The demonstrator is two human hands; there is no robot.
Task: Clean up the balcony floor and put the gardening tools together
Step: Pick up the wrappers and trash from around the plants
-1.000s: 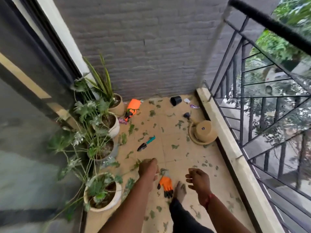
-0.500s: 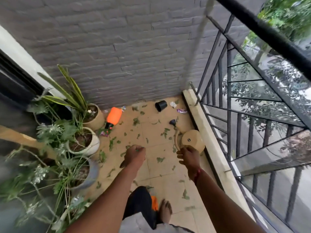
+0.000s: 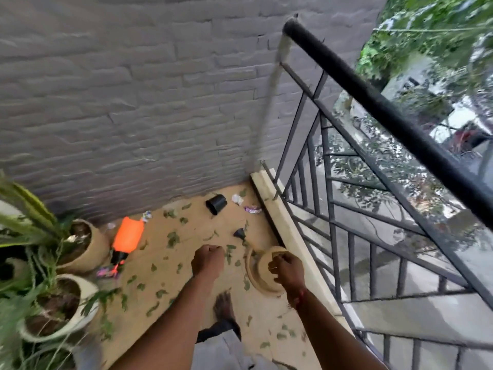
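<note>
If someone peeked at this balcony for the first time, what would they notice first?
Probably the bright orange plastic spray bottle, lying on its side on the tan floor near the grey brick wall, beside the potted plants. Next come the torn green leaves scattered all over the floor, and the small black plastic pot tipped over by the wall.

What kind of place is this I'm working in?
Most likely a small upper-floor balcony: a black metal railing with trees and what looks like a street below it, a grey brick wall at the far end, and potted plants along a tan floor strewn with leaves.
</note>
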